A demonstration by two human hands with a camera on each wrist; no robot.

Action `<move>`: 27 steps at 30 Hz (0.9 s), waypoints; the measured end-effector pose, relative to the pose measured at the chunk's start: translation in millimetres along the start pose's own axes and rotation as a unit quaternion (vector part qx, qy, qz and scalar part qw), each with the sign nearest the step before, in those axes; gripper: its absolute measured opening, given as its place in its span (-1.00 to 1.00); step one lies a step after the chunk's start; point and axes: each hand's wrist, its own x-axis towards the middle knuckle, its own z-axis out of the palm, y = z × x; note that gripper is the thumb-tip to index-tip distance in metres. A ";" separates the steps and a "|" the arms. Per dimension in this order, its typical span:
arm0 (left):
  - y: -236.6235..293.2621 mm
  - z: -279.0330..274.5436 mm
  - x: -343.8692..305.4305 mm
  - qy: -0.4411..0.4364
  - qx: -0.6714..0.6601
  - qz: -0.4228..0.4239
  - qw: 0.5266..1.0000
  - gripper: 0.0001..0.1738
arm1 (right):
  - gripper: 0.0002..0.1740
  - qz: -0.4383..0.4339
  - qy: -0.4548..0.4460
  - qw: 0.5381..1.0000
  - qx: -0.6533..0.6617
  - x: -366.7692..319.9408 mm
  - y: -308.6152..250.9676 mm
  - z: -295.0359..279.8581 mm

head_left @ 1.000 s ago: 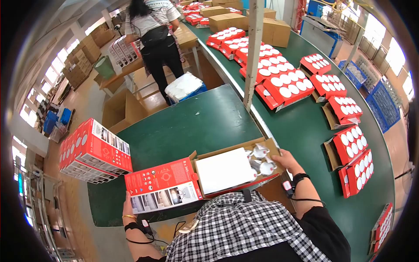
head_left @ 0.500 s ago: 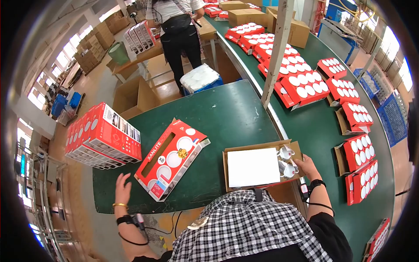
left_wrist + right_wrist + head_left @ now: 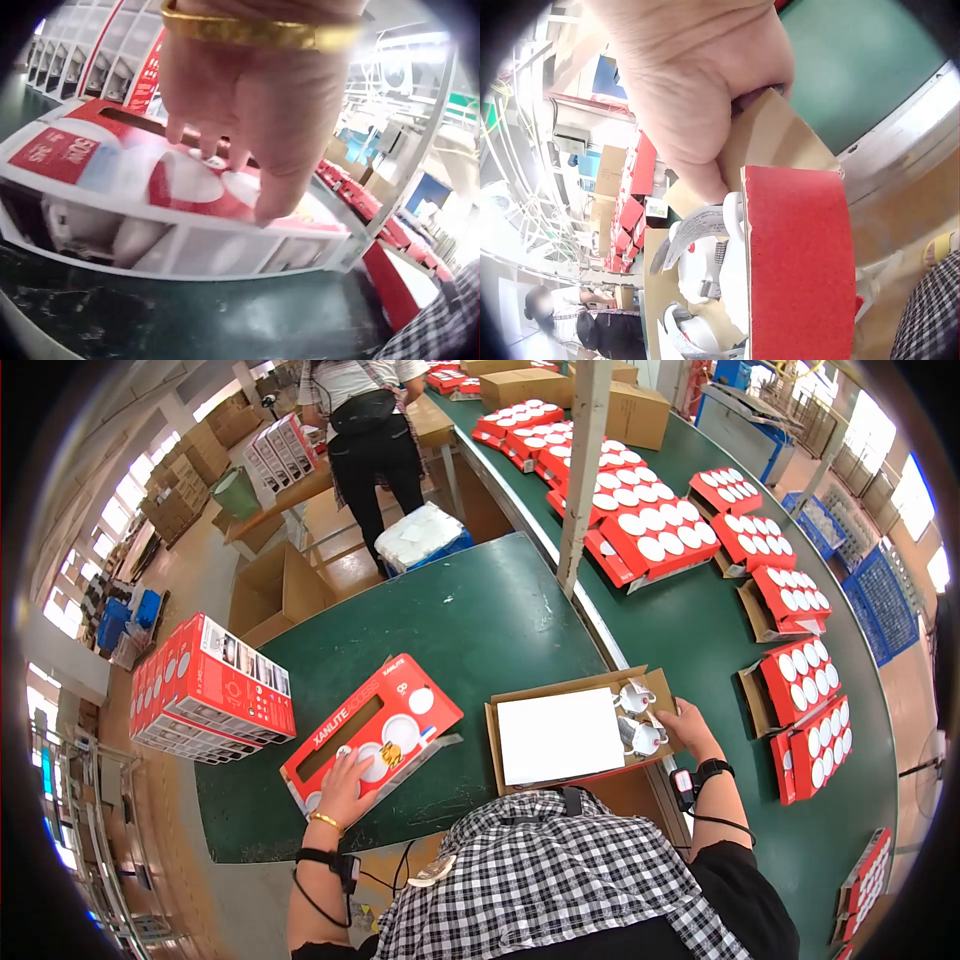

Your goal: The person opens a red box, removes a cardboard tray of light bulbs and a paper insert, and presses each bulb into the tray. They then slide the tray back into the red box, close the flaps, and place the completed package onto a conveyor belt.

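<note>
My left hand [image 3: 347,790] lies on the near left part of a red printed box [image 3: 433,705], which rests face up on the green table. In the left wrist view, fingers [image 3: 276,187] touch the box's top face [image 3: 187,180] beside its long slot. To the right stands an open carton [image 3: 490,745], a white panel [image 3: 560,735] covering most of its contents. White spotlights [image 3: 640,738] show at its right end. With the thumb on one side, my right hand [image 3: 693,730] grips the end flap [image 3: 780,131]; its other fingers are mostly hidden behind the cardboard.
Upright red boxes [image 3: 215,690] stand together at the table's left end. A metal post [image 3: 585,480] rises by the conveyor [image 3: 680,650], which carries several red packs [image 3: 660,540]. Beyond the table are a person [image 3: 370,440], a blue bin [image 3: 425,540] and an empty carton [image 3: 280,595].
The left hand has let go of the red box, leaving it apart from the open carton with another face up, then come back onto it. The right hand has stayed at the carton's end.
</note>
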 end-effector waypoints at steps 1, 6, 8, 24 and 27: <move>5.2 -3.3 0.0 -0.004 0.002 0.002 1.000 -0.34 | -0.37 0.004 0.000 1.000 0.002 2.0 8.6 -1.7; 113.2 5.0 51.1 0.070 -0.379 -0.068 0.920 -0.69 | -0.43 -0.018 -0.007 1.000 0.016 13.1 28.3 -4.6; 175.7 7.7 75.0 -0.032 -0.359 -0.046 0.931 -0.62 | -0.42 -0.040 -0.017 0.998 0.039 16.7 34.5 -0.4; 241.2 66.5 119.7 0.049 -0.290 -0.047 0.955 -0.28 | -0.49 -0.074 -0.044 0.993 0.080 18.4 59.8 -11.2; 218.1 79.2 127.7 0.036 -0.413 0.000 0.910 -0.69 | -0.50 -0.108 -0.040 0.992 0.053 24.4 55.6 -4.1</move>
